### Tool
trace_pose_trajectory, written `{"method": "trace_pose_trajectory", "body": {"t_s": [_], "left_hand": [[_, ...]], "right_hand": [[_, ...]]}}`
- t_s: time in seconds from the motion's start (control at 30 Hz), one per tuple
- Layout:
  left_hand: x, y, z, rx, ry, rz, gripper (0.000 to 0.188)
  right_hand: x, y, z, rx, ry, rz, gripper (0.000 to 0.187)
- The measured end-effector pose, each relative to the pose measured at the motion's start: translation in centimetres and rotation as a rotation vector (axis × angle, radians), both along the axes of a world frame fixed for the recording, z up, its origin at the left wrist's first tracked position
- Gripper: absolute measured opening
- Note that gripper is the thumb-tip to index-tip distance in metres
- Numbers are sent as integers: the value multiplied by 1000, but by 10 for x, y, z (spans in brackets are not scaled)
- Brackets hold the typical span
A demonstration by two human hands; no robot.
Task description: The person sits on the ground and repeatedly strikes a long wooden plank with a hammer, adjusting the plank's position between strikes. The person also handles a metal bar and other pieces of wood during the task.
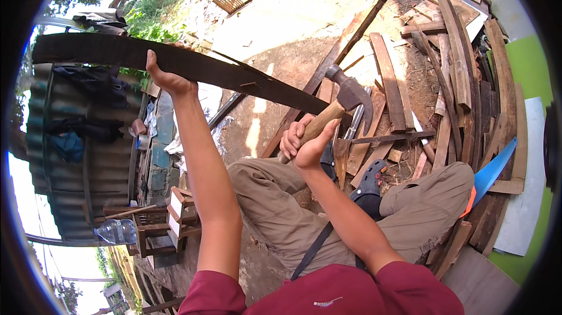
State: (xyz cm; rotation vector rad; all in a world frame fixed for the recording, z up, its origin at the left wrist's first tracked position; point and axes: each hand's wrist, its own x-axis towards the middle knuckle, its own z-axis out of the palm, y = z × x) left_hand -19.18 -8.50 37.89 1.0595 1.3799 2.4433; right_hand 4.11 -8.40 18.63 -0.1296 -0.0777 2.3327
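Note:
My right hand (308, 144) is closed round the wooden handle of a claw hammer (353, 94). The steel head points up and to the right, and its claw curves downward. Farther left, my left hand (168, 80) grips a long dark wooden plank (222, 72) from below. Its thumb lies on the near face, while the other fingers are hidden behind the wood. The plank slants from the upper left down to just behind the hammer, where its lower end is partly covered. Whether the hammer touches it I cannot tell.
Loose wooden boards (389, 81) lie heaped on the right. A handsaw (494, 166) with a blue blade and orange handle rests beside my knee. At left are a small wooden frame (153, 230), a clear plastic bottle (117, 231) and a corrugated metal sheet (108, 166).

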Motion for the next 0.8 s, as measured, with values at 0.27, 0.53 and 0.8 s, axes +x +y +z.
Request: {"method": "trace_pose_trajectory", "body": {"t_s": [0.27, 0.53, 0.8], "left_hand": [[-5, -1, -1, -55, 60, 87, 55], [12, 11, -2, -41, 99, 94, 53], [18, 9, -1, -4, 88, 83, 47]], "right_hand": [[0, 16, -68, -130, 142, 556, 76], [-37, -16, -35, -377, 585, 640, 72], [-12, 10, -93, -600, 658, 384, 69]]}}
